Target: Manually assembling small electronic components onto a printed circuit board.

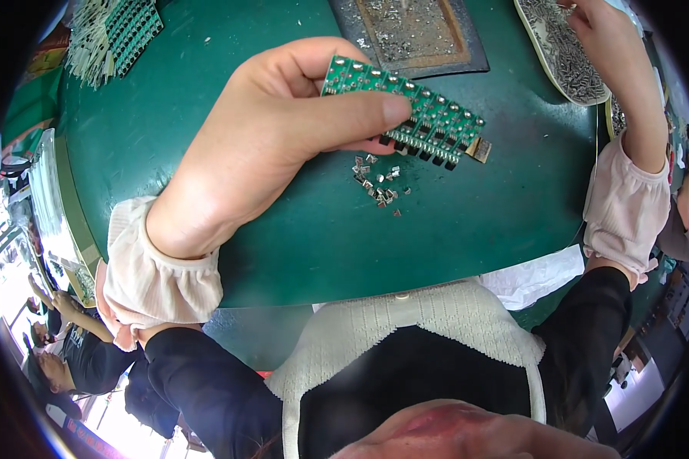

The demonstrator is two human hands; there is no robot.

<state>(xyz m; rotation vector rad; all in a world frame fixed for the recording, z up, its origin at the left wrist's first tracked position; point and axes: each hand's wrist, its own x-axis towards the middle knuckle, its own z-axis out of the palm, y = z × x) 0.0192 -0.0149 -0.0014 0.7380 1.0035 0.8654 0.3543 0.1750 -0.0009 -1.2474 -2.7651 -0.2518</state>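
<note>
My left hand grips a green circuit board panel above the middle of the table, thumb on top and fingers beneath. Rows of solder dots and small black components cover the panel. At its right end sits a small brass-coloured metal piece. Below the panel, a loose scatter of small shiny metal pieces lies on the green table. My right hand is at the top right, over a tray of many small metal parts. Its fingers look curled together, but the frame's upper edge cuts them off partly, hiding anything between them.
At the top centre lies a dark-framed shallow tray with metal bits in it. More green circuit panels with pale wires lie at the far left. White crumpled plastic hangs by the near edge. Another person sits at the left.
</note>
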